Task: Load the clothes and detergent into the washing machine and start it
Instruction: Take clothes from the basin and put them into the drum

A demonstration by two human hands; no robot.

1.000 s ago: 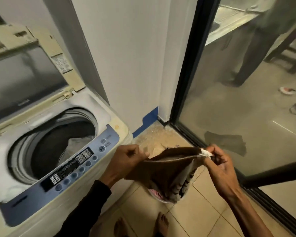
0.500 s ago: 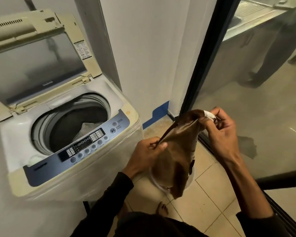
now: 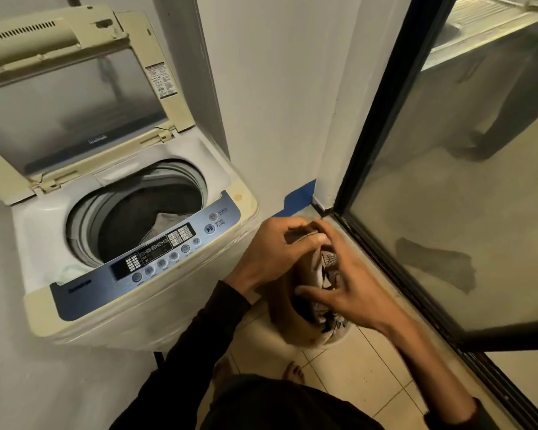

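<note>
Here, both hands hold a brown garment beside the open washing machine.

The left hand (image 3: 275,246) has its fingers curled around the bunched top edge of the brown garment (image 3: 295,311), clamped on the fabric. The right hand (image 3: 351,287) lies against the front of the same garment with fingers spread and only slightly bent; whether it pinches the cloth cannot be told. The garment hangs down between the hands above a pale basket (image 3: 339,336) on the tiled floor, to the right of the washing machine (image 3: 143,308) and apart from it. A striped lining or second fabric shows at the garment's opening. The machine's lid (image 3: 72,97) stands raised, and a light-coloured cloth (image 3: 165,223) lies inside the drum (image 3: 143,212). The blue control panel (image 3: 156,259) faces the person. A glass sliding door (image 3: 466,193) stands on the right.
</note>
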